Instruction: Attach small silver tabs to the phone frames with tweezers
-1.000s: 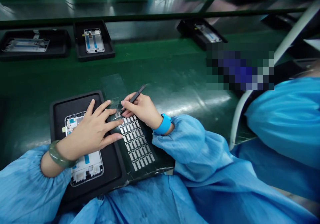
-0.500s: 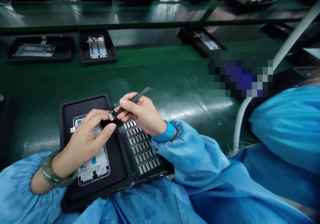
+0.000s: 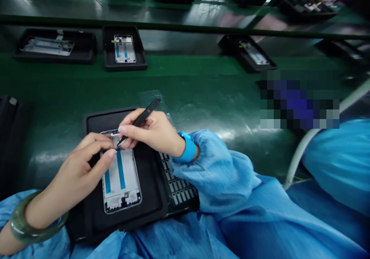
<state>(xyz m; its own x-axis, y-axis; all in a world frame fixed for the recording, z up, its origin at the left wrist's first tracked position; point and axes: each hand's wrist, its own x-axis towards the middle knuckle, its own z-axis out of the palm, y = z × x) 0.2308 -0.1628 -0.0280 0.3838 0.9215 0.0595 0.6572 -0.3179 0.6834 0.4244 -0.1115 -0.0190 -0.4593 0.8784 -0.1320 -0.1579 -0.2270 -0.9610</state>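
Observation:
My right hand (image 3: 154,133) grips black tweezers (image 3: 146,113) like a pen, tip down at the upper part of a white phone frame (image 3: 130,180) with blue strips. The frame lies in a black tray (image 3: 152,191) in front of me. My left hand (image 3: 83,164) reaches over the frame's upper left, thumb and index fingertips drawn close together beside the tweezers' tip. A small pale piece seems to be at these fingertips; its outline is partly hidden. Right of the tray, partly under my right forearm, lies a sheet of small silver pieces (image 3: 180,189).
More black trays with phone frames stand along the green bench: a left tray (image 3: 83,54), a middle tray (image 3: 141,60) and a right tray (image 3: 231,51). A pale curved tube (image 3: 300,151) rises at right, near a co-worker's blue sleeve (image 3: 341,155). Clear film (image 3: 150,95) lies behind my tray.
Both hands have moved from the tray's right edge onto the upper part of the phone frame, bringing the tweezers and the small piece. The tweezers' tip now points down. The view has shifted slightly.

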